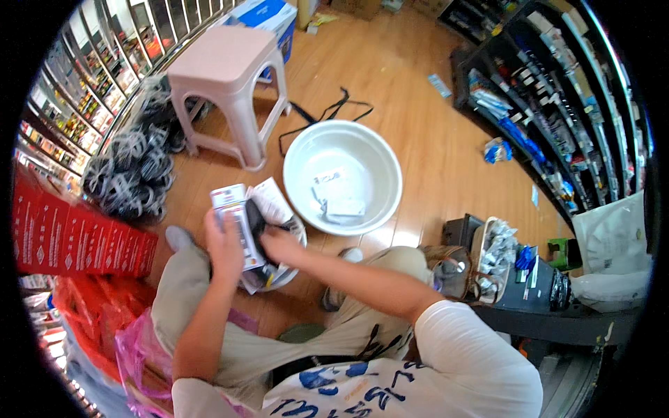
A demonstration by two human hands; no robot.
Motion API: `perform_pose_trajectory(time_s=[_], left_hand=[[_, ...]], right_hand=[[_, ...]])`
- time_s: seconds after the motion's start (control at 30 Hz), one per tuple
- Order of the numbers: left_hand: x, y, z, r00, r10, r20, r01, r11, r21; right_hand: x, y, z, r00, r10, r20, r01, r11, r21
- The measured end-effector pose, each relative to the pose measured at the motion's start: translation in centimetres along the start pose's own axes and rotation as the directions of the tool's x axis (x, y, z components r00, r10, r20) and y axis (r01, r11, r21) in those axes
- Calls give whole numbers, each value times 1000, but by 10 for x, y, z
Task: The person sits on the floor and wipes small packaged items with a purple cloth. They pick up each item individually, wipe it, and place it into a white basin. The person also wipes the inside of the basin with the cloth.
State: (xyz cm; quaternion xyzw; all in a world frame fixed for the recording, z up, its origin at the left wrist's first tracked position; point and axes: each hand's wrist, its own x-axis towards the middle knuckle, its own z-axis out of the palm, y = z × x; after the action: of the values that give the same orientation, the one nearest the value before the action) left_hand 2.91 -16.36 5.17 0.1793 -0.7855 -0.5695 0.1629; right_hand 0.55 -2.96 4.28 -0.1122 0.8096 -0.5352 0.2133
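My left hand holds a long white printed box upright over a small white tub. Against the box's right side lies a dark item, and my right hand grips it; blur hides exactly what it is. Another white printed package sticks up from the tub, beside the dark item. Just beyond stands a large white plastic basin with a few white printed packets on its bottom.
A pale pink plastic stool stands ahead on the left, near bundled black-and-white cords. Black straps lie behind the basin. Red boxes flank my left. Stocked shelves and a bin of crumpled plastic are on the right.
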Motion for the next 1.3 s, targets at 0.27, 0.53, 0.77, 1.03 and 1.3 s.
perform_pose_trajectory(time_s=[0.27, 0.53, 0.77, 1.03, 1.3], left_hand=[[-22, 4, 18, 993, 67, 100, -78, 991, 112], [15, -6, -5, 971, -235, -48, 208, 925, -317], [3, 17, 11, 976, -178, 128, 202, 957, -206], [27, 28, -23, 842, -321, 432, 494, 781, -381], [37, 37, -34, 957, -282, 64, 254, 716, -650]], right_hand=[[18, 38, 1, 956, 283, -72, -240, 903, 355], [-21, 1, 8, 935, 256, 247, -199, 952, -233], [8, 12, -8, 935, 350, 64, -313, 726, 612], [11, -4, -16, 964, 259, 60, -265, 923, 279], [3, -22, -31, 913, 210, 351, -402, 620, 674]])
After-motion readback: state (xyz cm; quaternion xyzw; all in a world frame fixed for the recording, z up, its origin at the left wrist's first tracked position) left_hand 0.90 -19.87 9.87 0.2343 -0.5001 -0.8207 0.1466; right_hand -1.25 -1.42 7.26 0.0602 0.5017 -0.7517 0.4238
